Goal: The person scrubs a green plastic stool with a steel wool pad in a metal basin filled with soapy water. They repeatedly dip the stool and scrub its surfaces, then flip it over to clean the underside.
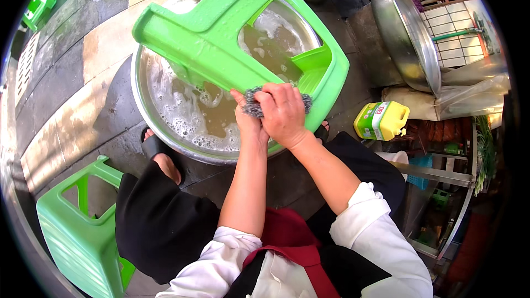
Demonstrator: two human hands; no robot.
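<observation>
A green plastic stool (203, 45) lies tilted across a large round metal basin (186, 153). Cloudy, sudsy water (213, 126) fills the basin beneath it. My right hand (285, 111) grips a grey scouring pad (253, 105), apparently of steel wool, and presses it against the stool near its lower edge. Just left of it, my left hand (247, 122) holds the stool's near edge; its thumb shows, while its other fingers are mostly hidden. Water drops cling to the stool's upper surface.
Another green stool (78, 231) stands at the lower left, beside my leg. A yellow jug (379, 120) with a printed label is on the right. Beyond it a big metal bowl (408, 37) leans on its side, above a metal-framed rack (434, 174). More green stools (39, 6) are at the far left.
</observation>
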